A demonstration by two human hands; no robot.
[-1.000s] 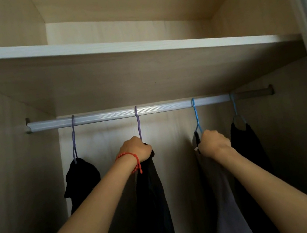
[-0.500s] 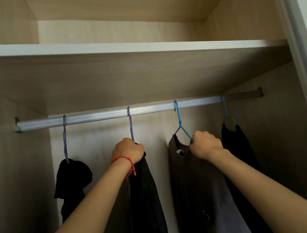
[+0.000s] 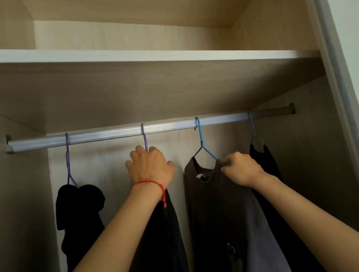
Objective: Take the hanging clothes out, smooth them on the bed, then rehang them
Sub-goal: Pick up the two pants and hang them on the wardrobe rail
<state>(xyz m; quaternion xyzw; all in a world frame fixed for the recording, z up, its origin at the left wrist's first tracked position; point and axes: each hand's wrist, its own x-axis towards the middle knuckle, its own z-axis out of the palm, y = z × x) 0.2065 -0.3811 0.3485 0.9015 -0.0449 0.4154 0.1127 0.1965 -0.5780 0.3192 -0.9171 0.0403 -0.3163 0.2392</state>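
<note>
Under the silver wardrobe rail (image 3: 148, 128), a brown T-shirt (image 3: 211, 202) hung on its blue wire hanger (image 3: 202, 143), the right hand (image 3: 242, 169) pinching its collar, probably to steady it. Left of that grip, the left hand (image 3: 149, 167) curled around a purple hanger's (image 3: 144, 137) neck above a black garment (image 3: 169, 245), seemingly ready to lift it off.

silver metal wardrobe rail (image 3: 106, 133) under the wooden shelf (image 3: 160, 61) carries four hangers: two purple plastic ones (image 3: 67, 155) left, two blue ones (image 3: 200, 137) right, dark garments on each.
</note>
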